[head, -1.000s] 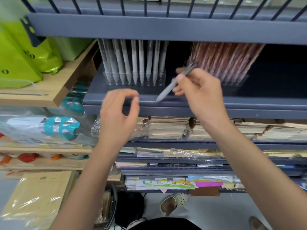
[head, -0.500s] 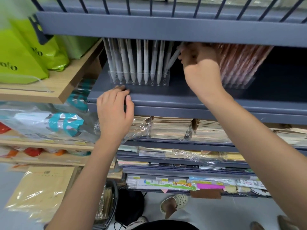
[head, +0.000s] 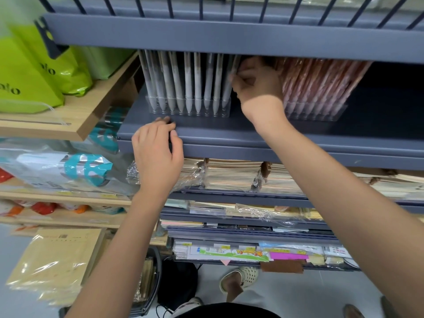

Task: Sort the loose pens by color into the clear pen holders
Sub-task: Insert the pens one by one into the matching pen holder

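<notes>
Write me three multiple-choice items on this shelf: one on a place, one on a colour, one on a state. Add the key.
1. The left hand rests on: A the green bag; B the shelf edge; C the floor.
2. The pens in the right holder are: A white; B blue; C reddish-brown.
3. The right hand: A pinches a white pen; B lies flat; C hangs idle.
Key: B, its fingers lie on the grey lip; C, those rows look reddish-brown; A, its fingers curl round the end pen.
</notes>
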`<state>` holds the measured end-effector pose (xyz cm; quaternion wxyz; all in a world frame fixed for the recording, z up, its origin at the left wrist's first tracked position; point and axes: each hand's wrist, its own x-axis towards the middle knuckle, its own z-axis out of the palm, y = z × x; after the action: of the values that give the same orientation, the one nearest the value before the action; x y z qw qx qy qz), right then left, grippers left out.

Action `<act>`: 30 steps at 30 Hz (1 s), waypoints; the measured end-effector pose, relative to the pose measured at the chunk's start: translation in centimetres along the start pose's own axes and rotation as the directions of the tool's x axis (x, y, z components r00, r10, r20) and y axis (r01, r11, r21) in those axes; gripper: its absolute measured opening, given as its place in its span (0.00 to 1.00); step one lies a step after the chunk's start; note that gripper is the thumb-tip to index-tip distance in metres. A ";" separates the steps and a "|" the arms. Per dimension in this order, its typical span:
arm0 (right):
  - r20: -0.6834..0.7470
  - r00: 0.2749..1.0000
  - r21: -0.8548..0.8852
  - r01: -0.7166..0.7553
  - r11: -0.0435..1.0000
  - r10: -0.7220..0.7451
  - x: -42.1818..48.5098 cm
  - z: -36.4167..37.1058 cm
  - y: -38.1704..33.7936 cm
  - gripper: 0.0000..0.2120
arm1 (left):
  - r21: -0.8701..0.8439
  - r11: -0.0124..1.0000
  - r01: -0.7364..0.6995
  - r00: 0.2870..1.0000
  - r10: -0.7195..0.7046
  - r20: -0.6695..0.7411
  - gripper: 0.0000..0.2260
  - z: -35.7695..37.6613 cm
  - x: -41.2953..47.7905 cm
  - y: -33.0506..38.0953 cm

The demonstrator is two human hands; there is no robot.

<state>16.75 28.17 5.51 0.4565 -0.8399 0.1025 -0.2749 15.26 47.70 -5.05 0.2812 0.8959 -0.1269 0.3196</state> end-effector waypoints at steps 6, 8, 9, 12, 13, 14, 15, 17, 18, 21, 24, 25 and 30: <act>-0.022 0.999 0.068 0.028 0.997 -0.026 -0.6 0.9 0.6 0.07 | -0.006 1.000 0.007 1.000 -0.007 0.000 0.12 0.2 -0.1 0.1; -0.035 0.999 0.033 0.043 0.999 -0.042 -0.7 1.1 0.7 0.07 | -0.011 1.000 0.008 1.000 -0.008 0.003 0.11 0.0 -0.1 0.1; -0.042 0.998 0.024 0.048 0.999 -0.047 -0.8 1.2 0.7 0.08 | -0.015 1.000 0.008 1.000 -0.008 0.006 0.11 -0.1 -0.1 0.1; -0.055 0.997 0.012 0.052 0.999 -0.051 -1.1 1.6 1.2 0.08 | -0.037 0.999 0.025 0.999 -0.023 0.043 0.10 -0.7 0.4 0.2; -0.057 0.997 0.016 0.050 0.999 -0.049 -1.2 1.8 1.3 0.08 | -0.057 0.998 0.041 0.998 -0.038 0.058 0.10 -1.0 0.7 0.1; -0.065 0.997 0.029 0.049 0.998 -0.047 -1.4 1.9 1.5 0.08 | -0.098 0.993 0.068 0.996 -0.062 0.065 0.09 -1.4 1.2 0.1; -0.076 0.996 0.046 0.050 0.998 -0.046 -1.6 2.0 1.7 0.08 | -0.159 0.981 0.107 0.993 -0.099 0.058 0.09 -1.8 1.7 -0.1; -0.095 0.994 0.074 0.055 0.996 -0.047 -1.8 2.3 2.0 0.08 | -0.278 0.942 0.185 0.982 -0.190 0.010 0.10 -2.5 2.9 -0.4; -0.103 0.993 0.078 0.059 0.995 -0.051 -1.9 2.4 2.2 0.08 | -0.315 0.925 0.212 0.973 -0.229 -0.017 0.12 -2.7 3.7 -0.7; -0.126 0.990 0.095 0.071 0.993 -0.059 -2.0 2.6 2.5 0.07 | -0.378 0.886 0.268 0.956 -0.292 -0.006 0.16 -2.9 6.2 -1.7; -0.130 0.990 0.150 0.068 0.986 -0.049 -2.0 2.8 2.7 0.03 | -0.477 0.830 0.288 0.956 -0.277 0.096 0.13 -2.6 7.9 -2.2; -0.126 0.991 0.165 0.069 0.984 -0.048 -2.0 2.8 2.8 0.02 | -0.495 0.822 0.280 0.959 -0.260 0.112 0.11 -2.4 8.1 -2.3; -0.131 0.989 0.176 0.087 0.981 -0.064 -2.3 2.8 3.4 0.06 | -0.541 0.795 0.274 0.961 -0.251 0.118 0.08 -2.0 7.9 -2.9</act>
<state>16.70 29.26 0.66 0.5131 -0.7794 0.0732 -0.3520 21.46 50.84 0.05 0.5666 0.7914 -0.0941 0.2094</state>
